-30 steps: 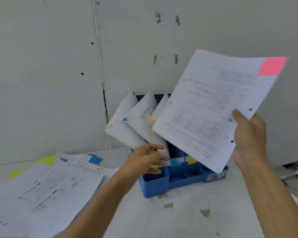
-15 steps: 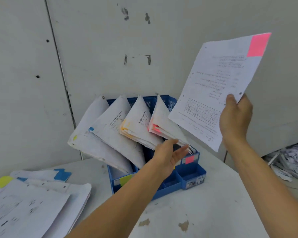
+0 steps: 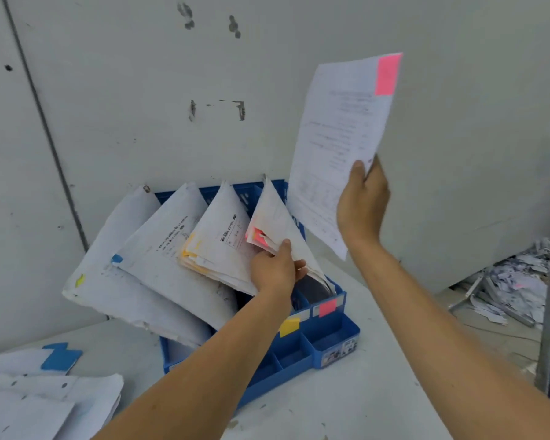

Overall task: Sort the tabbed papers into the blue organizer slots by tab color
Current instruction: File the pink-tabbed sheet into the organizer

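The blue organizer [image 3: 332,342] stands against the wall with several leaning stacks of papers in its slots. The rightmost slot carries a pink label [image 3: 327,307], the one beside it a yellow label [image 3: 289,326]. My right hand [image 3: 362,204] holds a printed sheet with a pink tab [image 3: 340,147] upright above and right of the organizer. My left hand [image 3: 277,269] grips the lower edge of the pink-tabbed stack [image 3: 272,222] in the rightmost slot, thumb on its front. To its left lean the orange-tabbed stack [image 3: 218,246], the blue-tabbed stack [image 3: 169,249] and the yellow-tabbed stack [image 3: 115,268].
A loose pile of tabbed papers [image 3: 45,395], one with a blue tab [image 3: 59,357], lies at the lower left of the white table [image 3: 346,404]. A grey wall [image 3: 140,90] rises right behind the organizer. Crumpled paper scraps [image 3: 515,287] lie beyond the table's right edge.
My left hand has moved up from the organizer's front and taken hold of the pink-tabbed stack. My right hand has turned the pink-tabbed sheet more upright, closer to the organizer.
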